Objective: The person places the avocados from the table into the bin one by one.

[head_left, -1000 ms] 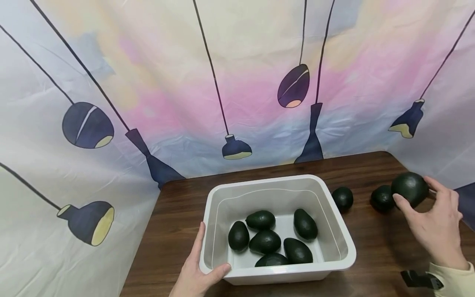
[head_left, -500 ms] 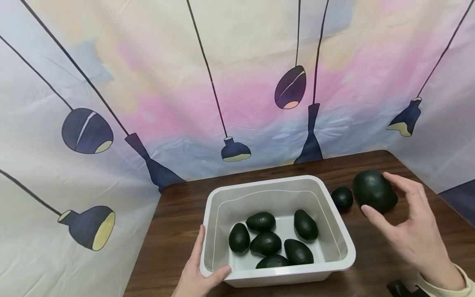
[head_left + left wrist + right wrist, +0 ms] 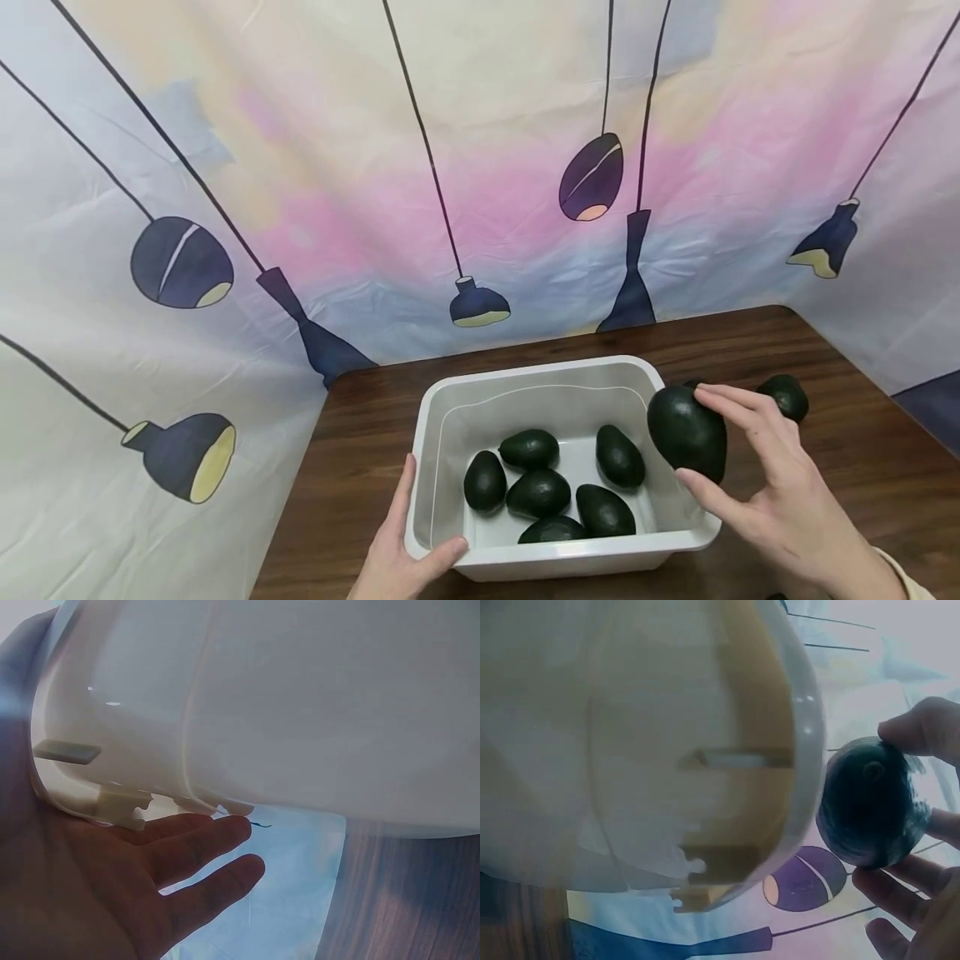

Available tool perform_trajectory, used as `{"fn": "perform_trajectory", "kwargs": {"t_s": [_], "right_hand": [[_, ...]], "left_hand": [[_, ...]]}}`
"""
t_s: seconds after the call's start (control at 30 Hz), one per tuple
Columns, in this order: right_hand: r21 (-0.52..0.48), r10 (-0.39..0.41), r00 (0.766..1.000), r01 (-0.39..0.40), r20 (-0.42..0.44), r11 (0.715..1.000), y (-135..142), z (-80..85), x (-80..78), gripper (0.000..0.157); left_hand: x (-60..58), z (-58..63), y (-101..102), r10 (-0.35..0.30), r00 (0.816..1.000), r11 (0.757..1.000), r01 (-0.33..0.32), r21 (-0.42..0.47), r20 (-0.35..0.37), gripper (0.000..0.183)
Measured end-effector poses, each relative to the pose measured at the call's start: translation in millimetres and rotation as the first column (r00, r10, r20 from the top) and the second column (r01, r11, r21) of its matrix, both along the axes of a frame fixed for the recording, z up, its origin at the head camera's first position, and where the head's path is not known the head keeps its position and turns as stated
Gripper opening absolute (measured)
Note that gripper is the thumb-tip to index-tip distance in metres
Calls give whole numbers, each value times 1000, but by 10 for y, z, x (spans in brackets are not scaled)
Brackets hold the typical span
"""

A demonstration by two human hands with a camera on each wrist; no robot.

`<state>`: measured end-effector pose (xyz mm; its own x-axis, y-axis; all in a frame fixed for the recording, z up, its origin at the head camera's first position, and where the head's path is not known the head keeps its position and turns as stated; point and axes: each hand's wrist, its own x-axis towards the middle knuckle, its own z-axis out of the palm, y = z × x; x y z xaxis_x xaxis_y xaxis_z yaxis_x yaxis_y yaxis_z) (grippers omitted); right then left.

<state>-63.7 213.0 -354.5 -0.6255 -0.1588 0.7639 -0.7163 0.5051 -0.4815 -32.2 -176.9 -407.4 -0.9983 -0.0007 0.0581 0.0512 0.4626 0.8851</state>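
My right hand (image 3: 776,479) holds a dark green avocado (image 3: 686,432) between thumb and fingers, beside the right rim of a white plastic bin (image 3: 525,550). In the right wrist view the held avocado (image 3: 870,802) overlaps the bin's outer edge, its round end facing the camera. Several avocados (image 3: 538,493) lie spread on the bin floor, one partly hidden by the front wall. My left hand (image 3: 397,537) rests on the bin's front left corner, thumb over the front rim. Its fingers (image 3: 210,892) stretch straight along the outside wall in the left wrist view.
Another avocado (image 3: 783,397) lies on the brown wooden table (image 3: 330,467), right of the bin. One more (image 3: 693,384) barely shows behind the held one. A cloth printed with hanging lamps (image 3: 375,208) covers the wall behind the table.
My right hand has carried the avocado leftward from the table's right side to the bin's right rim. The left hand and the avocados in the bin stay where they were.
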Motion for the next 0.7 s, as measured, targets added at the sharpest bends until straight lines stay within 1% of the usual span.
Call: {"fn": "perform_trajectory", "kwargs": {"t_s": [0.1, 0.27, 0.47, 0.7], "right_hand": [[10, 20, 1000, -20, -5, 1000, -36, -6, 7, 73], [34, 32, 999, -32, -9, 999, -47, -49, -17, 73], [97, 24, 999, -20, -39, 995, -53, -89, -46, 72], [160, 23, 999, -16, -39, 987, -43, -88, -58, 70]], "left_hand": [[-6, 15, -1, -3, 1000, 1000, 3, 7, 13, 106], [-1, 13, 1, -4, 1000, 1000, 4, 3, 3, 106], [1, 20, 2, -4, 1000, 1000, 4, 8, 11, 107], [-11, 17, -2, -8, 999, 1000, 7, 26, 31, 107]]}}
